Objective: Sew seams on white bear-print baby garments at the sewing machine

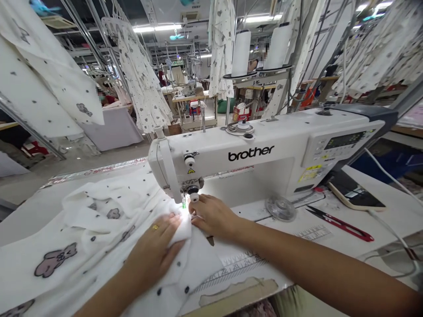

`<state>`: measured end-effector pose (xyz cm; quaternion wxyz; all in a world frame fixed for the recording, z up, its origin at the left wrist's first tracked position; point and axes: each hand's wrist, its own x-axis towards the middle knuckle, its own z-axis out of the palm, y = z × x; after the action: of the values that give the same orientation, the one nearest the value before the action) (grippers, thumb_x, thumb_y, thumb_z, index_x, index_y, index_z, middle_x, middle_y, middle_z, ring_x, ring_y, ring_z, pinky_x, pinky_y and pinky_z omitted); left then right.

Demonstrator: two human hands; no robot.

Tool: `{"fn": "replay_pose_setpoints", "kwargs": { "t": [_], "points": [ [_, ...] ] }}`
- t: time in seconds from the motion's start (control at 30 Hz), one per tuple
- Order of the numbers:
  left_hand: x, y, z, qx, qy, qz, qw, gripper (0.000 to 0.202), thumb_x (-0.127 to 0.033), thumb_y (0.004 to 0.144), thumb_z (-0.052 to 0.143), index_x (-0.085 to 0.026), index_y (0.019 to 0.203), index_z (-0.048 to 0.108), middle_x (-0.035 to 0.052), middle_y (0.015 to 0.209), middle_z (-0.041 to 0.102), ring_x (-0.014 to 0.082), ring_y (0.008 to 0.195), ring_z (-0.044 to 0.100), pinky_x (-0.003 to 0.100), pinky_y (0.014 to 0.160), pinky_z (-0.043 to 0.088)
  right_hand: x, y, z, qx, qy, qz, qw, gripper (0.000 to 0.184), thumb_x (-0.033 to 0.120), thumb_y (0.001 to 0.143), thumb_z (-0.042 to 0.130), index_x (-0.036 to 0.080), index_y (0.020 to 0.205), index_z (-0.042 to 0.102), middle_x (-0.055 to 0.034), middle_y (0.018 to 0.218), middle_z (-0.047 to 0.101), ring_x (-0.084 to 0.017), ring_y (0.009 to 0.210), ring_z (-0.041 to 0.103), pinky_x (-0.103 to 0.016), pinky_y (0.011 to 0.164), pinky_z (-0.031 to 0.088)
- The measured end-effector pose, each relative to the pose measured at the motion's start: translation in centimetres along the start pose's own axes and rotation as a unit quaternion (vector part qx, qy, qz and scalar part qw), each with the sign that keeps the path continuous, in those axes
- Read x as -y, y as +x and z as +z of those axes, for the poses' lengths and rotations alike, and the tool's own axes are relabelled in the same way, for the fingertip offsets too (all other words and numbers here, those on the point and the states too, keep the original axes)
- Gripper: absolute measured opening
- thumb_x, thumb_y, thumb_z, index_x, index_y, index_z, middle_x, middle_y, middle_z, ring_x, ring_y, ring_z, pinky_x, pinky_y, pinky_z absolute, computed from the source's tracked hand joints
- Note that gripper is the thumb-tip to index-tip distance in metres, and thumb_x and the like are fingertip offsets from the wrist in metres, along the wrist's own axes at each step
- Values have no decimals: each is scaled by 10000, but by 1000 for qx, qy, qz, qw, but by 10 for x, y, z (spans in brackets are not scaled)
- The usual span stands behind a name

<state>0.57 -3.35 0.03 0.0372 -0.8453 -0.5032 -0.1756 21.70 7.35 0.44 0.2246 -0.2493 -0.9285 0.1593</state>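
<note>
A white fabric (pixel 92 237) printed with small bears and dots lies bunched on the sewing table, its edge under the needle of a white Brother sewing machine (pixel 251 154). My left hand (pixel 155 251) rests flat on the fabric, fingers stretched toward the needle, a ring on one finger. My right hand (pixel 213 215) lies just right of the presser foot (pixel 193 198), fingers curled down and pressing the fabric edge against the machine bed.
Red-handled thread snips (pixel 340 223) and a phone (pixel 355 193) lie on the table to the right; a bobbin disc (pixel 280 207) sits by the machine base. Two thread cones (pixel 241 53) stand behind. Printed garments (pixel 142 79) hang around, with other workstations beyond.
</note>
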Motion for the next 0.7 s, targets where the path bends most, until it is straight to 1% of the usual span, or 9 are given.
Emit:
{"fn": "replay_pose_setpoints", "kwargs": {
  "t": [0.07, 0.13, 0.17, 0.23, 0.33, 0.4, 0.5, 0.6, 0.7],
  "points": [
    [20, 5, -5, 31, -23, 55, 998, 383, -275, 962, 504, -194, 1335, 523, 101, 1331, 614, 264, 1279, 536, 428, 1093, 447, 0, 2, -2, 6, 3, -9, 1000, 145, 222, 863, 715, 167, 966, 628, -54, 977, 651, -189, 929, 579, -312, 866, 431],
    [34, 12, -14, 71, -62, 76, 993, 373, -265, 974, 482, -206, 1337, 544, 84, 1346, 607, 246, 1298, 519, 402, 1117, 419, 0, 3, -2, 14, 3, -25, 1000, 121, 242, 878, 708, 182, 963, 647, -32, 977, 650, -172, 919, 571, -304, 881, 421],
    [37, 15, -20, 92, -86, 64, 990, 360, -270, 985, 462, -216, 1328, 558, 73, 1350, 605, 240, 1299, 518, 399, 1127, 405, 0, 3, -1, 16, -2, -37, 999, 113, 240, 886, 701, 188, 976, 657, -26, 996, 650, -168, 924, 567, -304, 891, 415],
    [36, 23, -33, 128, -146, 3, 981, 336, -296, 1012, 402, -243, 1274, 606, 46, 1325, 621, 227, 1258, 549, 388, 1116, 413, -1, 5, 3, 15, -21, -70, 997, 129, 231, 891, 691, 197, 1014, 671, -22, 1046, 643, -166, 948, 554, -311, 909, 405],
    [23, 31, -49, 155, -237, -90, 955, 360, -353, 1025, 347, -255, 1081, 689, 18, 1199, 672, 214, 1102, 623, 340, 991, 507, -2, 8, 8, 11, -76, -116, 990, 146, 237, 912, 664, 192, 1051, 666, -26, 1059, 637, -173, 933, 537, -328, 891, 407],
    [15, 35, -55, 146, -254, -114, 949, 366, -387, 1005, 381, -241, 912, 703, 20, 1104, 684, 210, 1009, 640, 317, 905, 534, -1, 9, 9, 16, -120, -138, 983, 109, 208, 932, 630, 163, 1028, 655, -36, 1006, 641, -177, 883, 527, -327, 844, 418],
    [7, 37, -56, 121, -238, -137, 954, 342, -385, 968, 429, -222, 752, 637, 24, 945, 662, 200, 894, 630, 304, 805, 525, 2, 8, 5, 28, -172, -178, 968, 68, 118, 943, 566, 117, 955, 632, -55, 919, 635, -183, 829, 515, -317, 798, 422],
    [-1, 35, -44, 94, -229, -177, 952, 311, -351, 946, 419, -216, 674, 485, -3, 722, 562, 176, 694, 561, 283, 631, 462, 6, 7, -2, 38, -231, -231, 944, 158, 79, 965, 481, 102, 912, 629, -74, 886, 625, -194, 813, 517, -334, 806, 418],
    [-7, 32, -26, 47, -248, -227, 941, 302, -339, 942, 381, -225, 665, 349, -29, 627, 440, 156, 595, 461, 266, 550, 389, 4, 6, -10, 69, -254, -274, 925, 204, 74, 977, 460, 113, 900, 645, -66, 877, 626, -190, 825, 521, -326, 818, 419]
  ]
}}
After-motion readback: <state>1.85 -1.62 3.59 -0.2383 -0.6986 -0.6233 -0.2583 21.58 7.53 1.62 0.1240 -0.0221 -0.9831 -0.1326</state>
